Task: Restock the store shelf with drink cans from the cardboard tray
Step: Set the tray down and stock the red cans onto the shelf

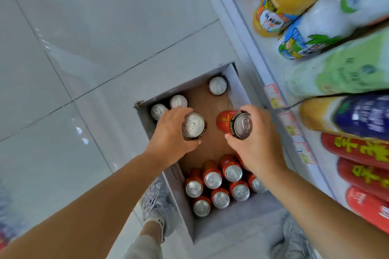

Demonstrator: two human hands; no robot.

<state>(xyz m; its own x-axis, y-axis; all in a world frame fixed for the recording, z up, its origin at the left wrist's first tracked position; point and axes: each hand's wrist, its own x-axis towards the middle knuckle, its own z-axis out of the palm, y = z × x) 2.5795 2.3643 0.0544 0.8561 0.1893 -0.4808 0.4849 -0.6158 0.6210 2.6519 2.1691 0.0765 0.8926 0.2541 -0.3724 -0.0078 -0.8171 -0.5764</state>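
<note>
The cardboard tray (234, 82) sits on the tiled floor (84, 48), just beside the foot of the shelf (252, 65). Over its bare middle the left hand (168, 132) curls round an upright can (193, 125), and the right hand (256, 145) grips a tilted red can (227, 122). A cluster of red cans (212, 181) fills the tray's near end; three more cans (217, 85) stand at the far end. Price tags (273, 96) line the shelf lip right of the right hand, with big bottles (336, 65) packed behind. A grey shoe (155, 200) stands left of the tray.
</note>
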